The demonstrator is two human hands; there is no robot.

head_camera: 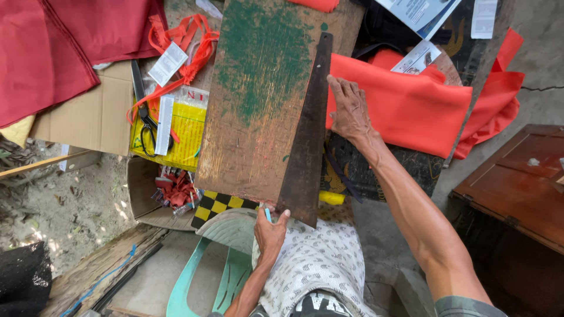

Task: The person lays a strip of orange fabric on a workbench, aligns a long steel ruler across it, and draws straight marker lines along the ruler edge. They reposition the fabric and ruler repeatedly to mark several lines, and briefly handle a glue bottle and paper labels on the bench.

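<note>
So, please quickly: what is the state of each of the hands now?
Left hand: closed on a thin light-blue stick, at the wooden board's near edge.
Right hand: open, flat beside the dark triangular ruler.

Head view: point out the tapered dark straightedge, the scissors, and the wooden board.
tapered dark straightedge (308,141), head view, mid blade
scissors (147,129), head view, near the pivot
wooden board (258,100), head view, green-painted face

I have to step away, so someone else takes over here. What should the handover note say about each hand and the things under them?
Left hand: at the near edge of the wooden board, gripping a thin light-blue tool.
Right hand: pressed flat against the far part of the dark metal straightedge.
The straightedge lies lengthwise along the board's right edge; orange fabric sits right of it.
Scissors lie left, untouched.
No mark along the straightedge is visible.
</note>
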